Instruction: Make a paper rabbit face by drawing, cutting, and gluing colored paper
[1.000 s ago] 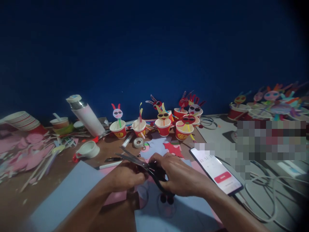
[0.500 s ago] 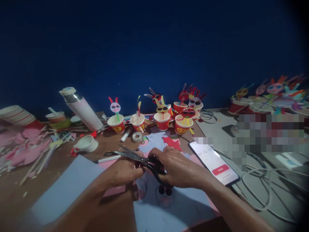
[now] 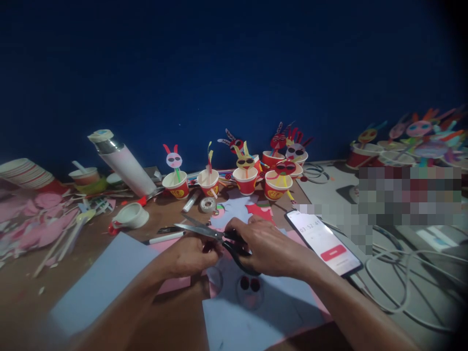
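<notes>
My right hand point(image 3: 268, 243) grips a pair of scissors point(image 3: 208, 231) by its black handles. The blades point left and stand apart, above my left hand point(image 3: 190, 254). That hand is pinched closed just under the blades; a small dark reddish bit shows at its fingertips, too hidden to name. Below both hands lies a light blue paper sheet point(image 3: 256, 321). On it rests a pale round face cut-out point(image 3: 250, 296) with two dark oval eyes. A clear round piece point(image 3: 214, 279) lies to its left, partly in shadow.
Several red paper cups point(image 3: 176, 186) with paper-faced sticks stand behind. A phone point(image 3: 323, 241) showing a timer and looped white cables point(image 3: 405, 287) lie right. Leftward are blue paper point(image 3: 104, 282), a white marker point(image 3: 166, 238), a tape roll point(image 3: 208, 204), a flask point(image 3: 126, 165) and pink scraps point(image 3: 40, 219).
The scissors and both hands have shifted only slightly, with the blades still apart. My right hand has moved a little off the face cut-out, whose eyes now show more fully.
</notes>
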The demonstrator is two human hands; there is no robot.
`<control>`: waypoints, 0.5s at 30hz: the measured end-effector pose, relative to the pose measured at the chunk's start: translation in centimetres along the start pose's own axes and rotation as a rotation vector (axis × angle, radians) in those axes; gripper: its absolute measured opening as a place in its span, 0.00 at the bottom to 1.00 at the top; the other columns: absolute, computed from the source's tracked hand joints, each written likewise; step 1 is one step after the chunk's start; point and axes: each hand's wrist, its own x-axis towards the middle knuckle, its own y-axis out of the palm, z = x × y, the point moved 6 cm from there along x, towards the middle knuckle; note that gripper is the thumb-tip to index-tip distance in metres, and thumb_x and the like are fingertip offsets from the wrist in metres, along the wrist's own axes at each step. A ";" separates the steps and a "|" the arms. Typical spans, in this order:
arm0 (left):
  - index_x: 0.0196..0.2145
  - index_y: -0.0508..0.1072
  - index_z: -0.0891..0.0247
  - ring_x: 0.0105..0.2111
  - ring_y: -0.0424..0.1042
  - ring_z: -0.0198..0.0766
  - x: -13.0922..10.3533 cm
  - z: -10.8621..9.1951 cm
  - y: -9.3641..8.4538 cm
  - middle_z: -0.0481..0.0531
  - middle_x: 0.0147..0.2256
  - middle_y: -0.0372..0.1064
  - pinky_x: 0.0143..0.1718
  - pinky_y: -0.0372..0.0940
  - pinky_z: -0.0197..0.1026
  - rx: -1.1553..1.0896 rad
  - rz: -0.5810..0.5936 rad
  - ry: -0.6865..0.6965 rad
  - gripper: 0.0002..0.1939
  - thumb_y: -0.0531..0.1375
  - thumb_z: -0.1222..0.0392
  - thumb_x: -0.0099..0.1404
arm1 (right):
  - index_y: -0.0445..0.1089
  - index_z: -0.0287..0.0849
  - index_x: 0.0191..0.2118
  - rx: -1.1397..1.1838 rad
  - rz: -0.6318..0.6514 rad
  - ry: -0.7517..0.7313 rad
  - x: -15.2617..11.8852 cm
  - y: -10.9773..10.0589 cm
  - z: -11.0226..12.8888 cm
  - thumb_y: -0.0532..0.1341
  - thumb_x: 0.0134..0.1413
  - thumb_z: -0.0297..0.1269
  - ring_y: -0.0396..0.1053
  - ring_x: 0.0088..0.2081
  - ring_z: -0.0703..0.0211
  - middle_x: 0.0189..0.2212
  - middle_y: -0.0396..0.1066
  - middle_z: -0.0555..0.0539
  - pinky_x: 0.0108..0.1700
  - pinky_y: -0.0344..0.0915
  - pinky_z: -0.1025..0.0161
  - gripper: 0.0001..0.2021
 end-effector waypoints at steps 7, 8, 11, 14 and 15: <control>0.25 0.68 0.64 0.15 0.58 0.28 0.1 0.9 -1.4 0.43 0.17 0.61 0.18 0.53 0.31 -0.707 -0.304 -0.071 0.06 0.61 0.59 0.50 | 0.59 0.45 0.41 0.842 -0.410 0.165 0.4 -1.4 -2.8 0.62 0.44 0.33 0.64 0.29 0.62 0.26 0.66 0.53 0.30 0.57 0.66 0.16; 0.25 0.67 0.64 0.15 0.57 0.27 0.1 1.1 -1.4 0.43 0.17 0.61 0.17 0.52 0.30 -0.828 -0.357 -0.091 0.08 0.62 0.58 0.50 | 0.59 0.45 0.40 0.992 -0.464 0.184 0.5 -1.3 -3.2 0.63 0.43 0.36 0.63 0.29 0.62 0.26 0.65 0.54 0.30 0.58 0.66 0.17; 0.25 0.66 0.65 0.16 0.59 0.27 -0.1 0.7 -1.0 0.43 0.17 0.62 0.17 0.52 0.28 -1.055 -0.458 -0.072 0.09 0.63 0.59 0.48 | 0.59 0.43 0.38 1.236 -0.574 0.209 0.9 -0.5 -3.6 0.66 0.41 0.44 0.61 0.27 0.65 0.26 0.65 0.53 0.30 0.58 0.67 0.21; 0.23 0.67 0.66 0.18 0.60 0.26 -0.1 0.1 -0.2 0.44 0.18 0.63 0.20 0.55 0.28 -1.122 -0.496 -0.021 0.08 0.64 0.61 0.47 | 0.59 0.43 0.39 1.315 -0.588 0.214 1.3 0.8 -3.2 0.68 0.38 0.45 0.62 0.28 0.64 0.28 0.66 0.53 0.30 0.59 0.67 0.24; 0.23 0.67 0.67 0.18 0.60 0.26 -0.1 0.1 0.2 0.44 0.18 0.63 0.21 0.56 0.28 -1.129 -0.504 -0.013 0.08 0.63 0.62 0.48 | 0.58 0.44 0.40 1.333 -0.581 0.213 1.5 1.3 -3.0 0.68 0.37 0.44 0.63 0.29 0.63 0.28 0.66 0.53 0.30 0.59 0.67 0.24</control>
